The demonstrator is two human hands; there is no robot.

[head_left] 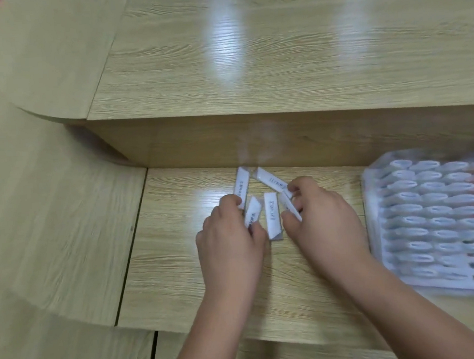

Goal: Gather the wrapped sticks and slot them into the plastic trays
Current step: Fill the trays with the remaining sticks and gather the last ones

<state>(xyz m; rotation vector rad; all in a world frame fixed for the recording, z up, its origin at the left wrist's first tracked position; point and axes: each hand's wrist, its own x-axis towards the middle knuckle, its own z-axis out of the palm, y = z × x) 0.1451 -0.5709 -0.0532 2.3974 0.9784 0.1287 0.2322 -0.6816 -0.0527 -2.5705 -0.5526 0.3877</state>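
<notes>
Nearest, the left hand (pixel 231 240) pinches one wrapped stick (pixel 253 211) between thumb and curled fingers. Beside it a middle stick (pixel 272 214) lies flat on the wooden table (pixel 180 266). The right hand (pixel 324 221) pinches another stick (pixel 289 206). Further right lies the plastic tray (pixel 373 226), blurred.

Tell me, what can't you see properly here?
- Head view: print on the white wrapped sticks is too small and blurred to read.
- Head view: the clear plastic slotted tray is blurred, cut off by the right edge.
- Head view: left hand and right hand cover some stick ends.
</notes>
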